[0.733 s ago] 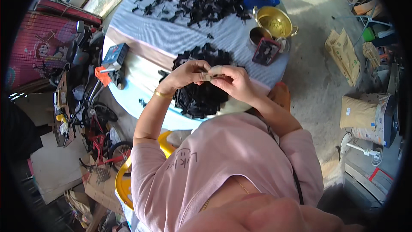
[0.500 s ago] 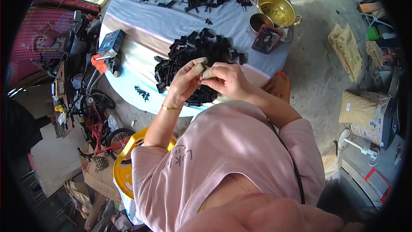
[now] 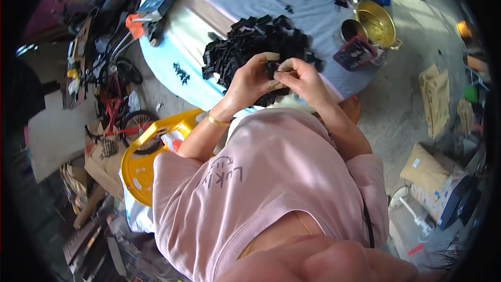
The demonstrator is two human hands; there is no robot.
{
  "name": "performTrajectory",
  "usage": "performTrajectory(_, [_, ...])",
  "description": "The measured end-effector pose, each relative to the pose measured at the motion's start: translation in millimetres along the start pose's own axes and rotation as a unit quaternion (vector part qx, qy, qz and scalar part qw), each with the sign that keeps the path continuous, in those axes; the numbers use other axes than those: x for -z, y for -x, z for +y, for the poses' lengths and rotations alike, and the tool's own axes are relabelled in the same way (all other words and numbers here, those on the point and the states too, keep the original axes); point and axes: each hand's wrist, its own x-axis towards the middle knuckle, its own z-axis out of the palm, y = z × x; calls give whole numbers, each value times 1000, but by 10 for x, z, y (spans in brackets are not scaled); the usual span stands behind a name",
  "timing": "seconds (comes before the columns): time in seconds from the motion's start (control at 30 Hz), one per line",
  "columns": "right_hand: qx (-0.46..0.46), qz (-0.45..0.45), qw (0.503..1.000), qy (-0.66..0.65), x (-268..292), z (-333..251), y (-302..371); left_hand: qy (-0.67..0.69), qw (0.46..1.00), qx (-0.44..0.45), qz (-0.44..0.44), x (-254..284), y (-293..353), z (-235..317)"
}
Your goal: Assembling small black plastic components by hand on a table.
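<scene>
The left hand (image 3: 251, 79) curves its fingers apart, the right hand (image 3: 305, 81) nearly pinches; whether either grips anything is unclear. The black pile (image 3: 250, 42) spreads toward eleven o'clock on the bench (image 3: 175, 49).

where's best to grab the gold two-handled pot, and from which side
Take the gold two-handled pot by its lower-right loop handle, probably coming from the right: that handle juts outward, while a metal cup crowds the pot's left side.
</scene>
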Motion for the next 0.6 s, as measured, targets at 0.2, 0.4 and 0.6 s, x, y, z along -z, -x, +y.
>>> performTrajectory(0.2, [-27, -22, 998, -54, 37, -64, -61, 74, 996, 15, 40, 59, -66, -5])
performTrajectory(0.4, [25, -21, 997, 68, 24, -42, -125, 41, 998, -3, 52, 113, -90, -45])
performTrajectory(0.6, [-9, -14, 996, 88, 15, -120, -125, -69, 994, -45, 73, 86, -110, 7])
